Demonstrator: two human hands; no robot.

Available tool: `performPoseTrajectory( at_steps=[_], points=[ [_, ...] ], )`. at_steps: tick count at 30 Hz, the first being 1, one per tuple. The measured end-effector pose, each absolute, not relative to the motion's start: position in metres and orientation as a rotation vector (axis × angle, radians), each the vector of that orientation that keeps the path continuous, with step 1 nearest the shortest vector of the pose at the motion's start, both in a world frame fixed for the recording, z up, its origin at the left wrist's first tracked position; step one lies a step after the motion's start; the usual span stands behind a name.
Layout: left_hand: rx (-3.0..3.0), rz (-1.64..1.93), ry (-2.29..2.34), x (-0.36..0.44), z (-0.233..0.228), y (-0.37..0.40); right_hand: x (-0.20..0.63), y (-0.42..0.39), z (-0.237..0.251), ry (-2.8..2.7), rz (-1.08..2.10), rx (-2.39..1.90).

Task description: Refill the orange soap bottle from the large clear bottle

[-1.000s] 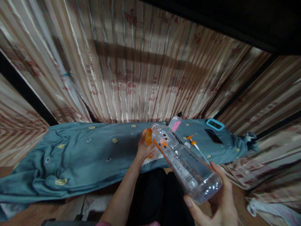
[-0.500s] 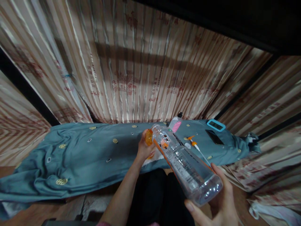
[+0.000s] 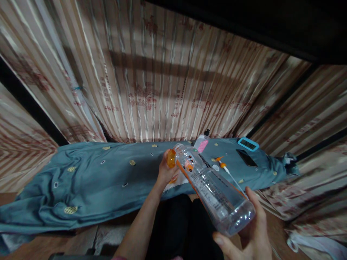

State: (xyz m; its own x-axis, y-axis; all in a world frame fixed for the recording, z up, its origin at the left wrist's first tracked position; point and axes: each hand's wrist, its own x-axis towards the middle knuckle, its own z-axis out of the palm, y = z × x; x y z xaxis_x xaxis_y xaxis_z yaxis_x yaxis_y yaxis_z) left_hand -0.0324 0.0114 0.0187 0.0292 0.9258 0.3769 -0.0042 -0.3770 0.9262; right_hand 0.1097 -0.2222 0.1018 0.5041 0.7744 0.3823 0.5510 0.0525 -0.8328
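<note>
My right hand [image 3: 251,231] grips the base of a clear plastic bottle [image 3: 211,186] with an orange-edged label, tilted with its open mouth pointing away over a blue-grey patterned cloth [image 3: 89,180]. My left hand [image 3: 166,171] holds the orange cap [image 3: 170,158] right beside the bottle's mouth. Below the left hand a small white cloth [image 3: 180,180] lies on the blue-grey cloth.
On the cloth's right part lie an orange pump nozzle with a white tube [image 3: 223,165], a pink-labelled bottle [image 3: 202,142], a black phone [image 3: 246,157] and a teal-framed device [image 3: 248,143]. Striped curtains [image 3: 151,86] hang behind. A white bag [image 3: 311,243] lies at the lower right.
Both hands and the bottle stay nearly still; the view has shifted slightly.
</note>
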Motion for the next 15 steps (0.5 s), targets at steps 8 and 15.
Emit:
performPoseTrajectory(
  at_steps=[8,15],
  points=[
    [1.501,1.451,0.987,-0.032,0.019,0.012,0.090,-0.221,0.118,-1.063,0.234,-1.673],
    [1.496,1.466,1.001,-0.031,0.018,0.012,0.085,-0.219,0.120,-1.012,0.291,-1.641]
  ],
)
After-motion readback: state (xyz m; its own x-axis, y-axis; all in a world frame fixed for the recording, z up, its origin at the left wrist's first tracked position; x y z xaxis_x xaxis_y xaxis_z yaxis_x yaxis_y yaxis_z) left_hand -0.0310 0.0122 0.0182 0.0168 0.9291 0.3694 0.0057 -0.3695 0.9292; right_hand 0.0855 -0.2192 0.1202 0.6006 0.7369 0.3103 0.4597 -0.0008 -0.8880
